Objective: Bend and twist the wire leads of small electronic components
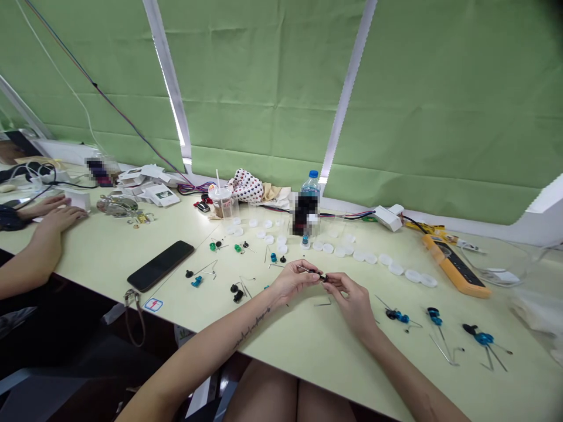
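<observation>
Near the middle of the table, my left hand (292,282) and my right hand (352,298) meet around a small black part (320,275). Fingertips of both hands pinch it, and a thin metal rod sticks out by the left fingers. A bent metal rod (323,303) lies on the table between my hands. Beyond them are a blue part (273,257) and a black knob (282,259). To the left lie a black part (238,296) and a blue part (196,281) with rods. Blue parts (435,316) with black knobs and rods lie on the right.
White round caps (358,255) form a curved row behind my hands. A phone (160,265) lies left, an orange meter (457,266) right. A bottle (311,184) and a drink cup (222,202) stand at the back. Another person's hands (61,217) rest at the far left.
</observation>
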Action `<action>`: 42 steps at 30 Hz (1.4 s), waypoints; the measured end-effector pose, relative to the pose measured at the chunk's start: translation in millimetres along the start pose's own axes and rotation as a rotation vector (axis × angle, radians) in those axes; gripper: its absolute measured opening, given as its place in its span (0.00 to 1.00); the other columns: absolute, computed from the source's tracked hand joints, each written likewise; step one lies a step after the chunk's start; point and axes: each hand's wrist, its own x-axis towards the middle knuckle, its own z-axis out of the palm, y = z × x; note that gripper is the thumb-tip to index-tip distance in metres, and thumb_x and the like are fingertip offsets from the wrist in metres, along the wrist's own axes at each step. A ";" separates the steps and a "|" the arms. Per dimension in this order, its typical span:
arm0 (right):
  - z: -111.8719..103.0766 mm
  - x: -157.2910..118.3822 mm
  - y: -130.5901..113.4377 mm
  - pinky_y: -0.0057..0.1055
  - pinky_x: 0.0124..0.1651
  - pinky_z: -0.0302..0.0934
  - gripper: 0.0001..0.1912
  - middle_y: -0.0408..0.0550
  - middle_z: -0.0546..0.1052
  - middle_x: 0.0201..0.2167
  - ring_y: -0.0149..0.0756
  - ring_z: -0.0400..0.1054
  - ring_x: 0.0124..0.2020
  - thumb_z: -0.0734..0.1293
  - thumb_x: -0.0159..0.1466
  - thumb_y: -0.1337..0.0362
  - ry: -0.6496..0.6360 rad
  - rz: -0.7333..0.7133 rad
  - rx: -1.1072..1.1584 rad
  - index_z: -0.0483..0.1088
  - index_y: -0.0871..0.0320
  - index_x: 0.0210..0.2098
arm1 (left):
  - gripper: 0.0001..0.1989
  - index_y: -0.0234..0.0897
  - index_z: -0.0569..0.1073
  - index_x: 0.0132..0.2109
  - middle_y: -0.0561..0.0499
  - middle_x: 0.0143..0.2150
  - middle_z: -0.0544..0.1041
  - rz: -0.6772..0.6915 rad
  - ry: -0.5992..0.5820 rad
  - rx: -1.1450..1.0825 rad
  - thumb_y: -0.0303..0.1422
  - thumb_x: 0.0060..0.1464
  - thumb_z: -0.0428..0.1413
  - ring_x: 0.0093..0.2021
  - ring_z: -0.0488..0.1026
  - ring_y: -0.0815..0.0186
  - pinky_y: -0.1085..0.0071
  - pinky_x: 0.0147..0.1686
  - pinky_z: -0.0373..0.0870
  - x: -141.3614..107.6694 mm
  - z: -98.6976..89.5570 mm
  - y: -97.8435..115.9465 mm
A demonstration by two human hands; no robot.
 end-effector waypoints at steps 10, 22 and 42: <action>-1.6 0.2 -5.3 0.35 0.36 0.68 0.15 0.48 0.77 0.33 0.38 0.71 0.31 0.61 0.62 0.51 -0.007 0.016 -0.011 0.69 0.55 0.37 | 0.15 0.29 0.72 0.33 0.46 0.33 0.78 -0.004 -0.011 0.015 0.28 0.37 0.67 0.36 0.75 0.66 0.66 0.45 0.68 0.3 -1.0 -0.6; -2.4 1.2 -7.7 0.34 0.34 0.67 0.15 0.48 0.77 0.31 0.37 0.71 0.29 0.61 0.62 0.50 -0.023 0.028 -0.020 0.69 0.55 0.35 | 0.16 0.29 0.72 0.33 0.46 0.33 0.78 -0.010 0.000 0.026 0.29 0.35 0.68 0.35 0.75 0.66 0.65 0.45 0.68 -0.4 0.2 0.6; 0.2 0.2 -3.2 0.38 0.41 0.67 0.13 0.49 0.77 0.36 0.39 0.72 0.35 0.61 0.63 0.54 -0.012 -0.005 0.012 0.68 0.55 0.40 | 0.15 0.30 0.72 0.34 0.47 0.33 0.78 0.007 0.002 0.015 0.28 0.37 0.67 0.35 0.75 0.67 0.68 0.44 0.68 0.2 -2.0 -1.8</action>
